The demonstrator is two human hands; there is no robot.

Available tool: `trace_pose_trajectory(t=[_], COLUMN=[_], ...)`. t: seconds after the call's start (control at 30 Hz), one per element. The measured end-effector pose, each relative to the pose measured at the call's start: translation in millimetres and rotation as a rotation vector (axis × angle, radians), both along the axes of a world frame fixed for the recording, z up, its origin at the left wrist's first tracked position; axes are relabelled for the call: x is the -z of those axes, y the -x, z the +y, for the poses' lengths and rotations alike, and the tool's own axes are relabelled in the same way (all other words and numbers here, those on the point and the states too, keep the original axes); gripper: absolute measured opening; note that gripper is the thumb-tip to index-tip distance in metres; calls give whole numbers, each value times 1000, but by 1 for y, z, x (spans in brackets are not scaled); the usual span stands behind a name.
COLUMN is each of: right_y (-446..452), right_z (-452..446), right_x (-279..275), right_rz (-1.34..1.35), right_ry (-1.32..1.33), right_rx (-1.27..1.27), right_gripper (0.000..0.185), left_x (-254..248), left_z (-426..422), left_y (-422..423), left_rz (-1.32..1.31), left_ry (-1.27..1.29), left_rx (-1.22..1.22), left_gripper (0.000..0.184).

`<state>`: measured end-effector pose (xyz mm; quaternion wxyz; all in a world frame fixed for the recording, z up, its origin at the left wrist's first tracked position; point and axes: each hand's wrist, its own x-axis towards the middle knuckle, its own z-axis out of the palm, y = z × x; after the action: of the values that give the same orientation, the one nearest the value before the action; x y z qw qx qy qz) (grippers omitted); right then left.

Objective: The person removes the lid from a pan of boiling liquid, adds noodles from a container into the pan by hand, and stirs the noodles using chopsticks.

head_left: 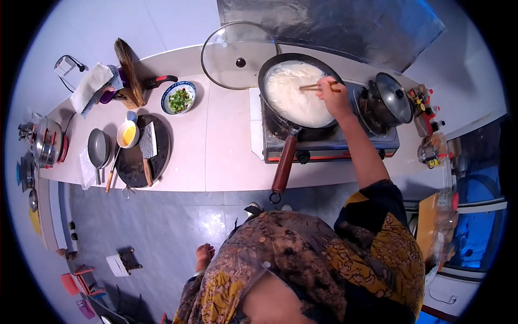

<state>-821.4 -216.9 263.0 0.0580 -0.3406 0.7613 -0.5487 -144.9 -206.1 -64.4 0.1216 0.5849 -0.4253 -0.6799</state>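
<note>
My right hand (333, 97) is closed around a pair of wooden chopsticks (308, 87), above the right side of a wok. Their tips reach into a pale, creamy white mixture (294, 100) that fills much of the wok (270, 62). The wok sits on the left burner of a gas stove (334, 154), its reddish-brown handle (284, 167) pointing toward me. Low by my side hangs my left hand (204, 255), away from the counter, its fingers loosely curled with nothing visible in them.
A lidded pot (389, 100) occupies the right burner. A glass lid (237, 54) leans against the wall. Leftward are a bowl of chopped greens (179, 98), a cleaver (148, 143) on a round cutting board (129, 170), beaten egg (128, 135) and a small pan (99, 147).
</note>
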Motion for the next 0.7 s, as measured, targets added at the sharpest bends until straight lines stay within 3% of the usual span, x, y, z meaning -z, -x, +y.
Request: trace_pose_trajectory(t=[0.1,0.23,0.4,0.53,0.7], right_y=[9,7,4,13,31], right_z=[8,13,7,-15,-34], right_x=[0,-4,-25,-17,10], right_rz=[35,-73,-130,-124,-47], right_ry=[135,106,150,5,54], right_rx=[82,38,47,-16,-33], right_gripper=[23,23,23,20,20], left_x=[-17,-36,-41,-37,-42], left_z=[-17,-38,-45,-42,-30], left_y=[16,40,61,66,62], left_rz=[-103,-193,-150,-151,-176], left_ry=[-141,-240,-229,-271,-250], left_rx=[-98,-182,-206,-200,-172], left_gripper=[22,22,23,23,24])
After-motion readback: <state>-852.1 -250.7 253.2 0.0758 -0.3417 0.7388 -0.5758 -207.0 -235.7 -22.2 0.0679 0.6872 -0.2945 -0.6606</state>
